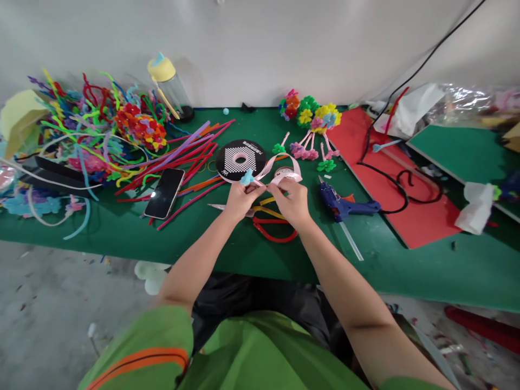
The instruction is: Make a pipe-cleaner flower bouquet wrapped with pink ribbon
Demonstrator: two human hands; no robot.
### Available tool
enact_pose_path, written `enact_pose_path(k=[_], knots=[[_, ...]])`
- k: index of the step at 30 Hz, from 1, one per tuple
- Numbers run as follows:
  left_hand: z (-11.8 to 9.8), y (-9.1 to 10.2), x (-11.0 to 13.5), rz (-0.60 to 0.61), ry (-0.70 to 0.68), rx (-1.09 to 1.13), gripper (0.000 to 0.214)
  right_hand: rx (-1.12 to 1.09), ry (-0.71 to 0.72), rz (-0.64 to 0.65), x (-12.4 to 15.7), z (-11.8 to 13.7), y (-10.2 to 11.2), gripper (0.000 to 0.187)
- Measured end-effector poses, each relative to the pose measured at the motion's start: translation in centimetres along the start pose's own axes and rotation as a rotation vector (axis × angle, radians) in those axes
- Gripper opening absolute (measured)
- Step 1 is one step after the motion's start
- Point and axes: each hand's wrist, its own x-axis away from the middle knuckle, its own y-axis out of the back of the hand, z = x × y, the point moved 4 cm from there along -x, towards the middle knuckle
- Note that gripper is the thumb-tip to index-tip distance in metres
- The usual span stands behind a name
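Observation:
My left hand (pixel 240 199) is closed in a pinch on a light blue fuzzy flower (pixel 247 176), with the bloom poking up above my fingers. A pale pink ribbon (pixel 298 171) runs between my two hands and arches up in a loop. My right hand (pixel 293 203) pinches the ribbon close to my left fingertips. Behind my left hand lies a black ribbon spool (pixel 225 157) with a chequered centre. A small round roll (pixel 285 173) is partly covered by the ribbon. Under my hands are scissors (pixel 276 239) with red and yellow handles.
A blue glue gun (pixel 345 206) lies to the right, its black cord (pixel 400 203) crossing a red board (pixel 410 216). Small fuzzy flowers (pixel 304 151) stand at the back. To the left are a phone (pixel 164 193), loose pipe cleaners (pixel 195 154), a heap of them and a bottle (pixel 173 89).

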Motion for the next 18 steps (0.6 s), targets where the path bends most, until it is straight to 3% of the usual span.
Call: enact_pose_path(k=[10,18], knots=[[-0.8,0.0,0.2,0.057,-0.070,0.008,0.021,-0.730,-0.488,0.225,0.0,-1.7,-1.5,0.021],[-0.7,-0.2,0.3,0.138,-0.044,0.072,0.015,-0.996,-0.756,0.421,0.7,-2.0,-2.4,0.021]])
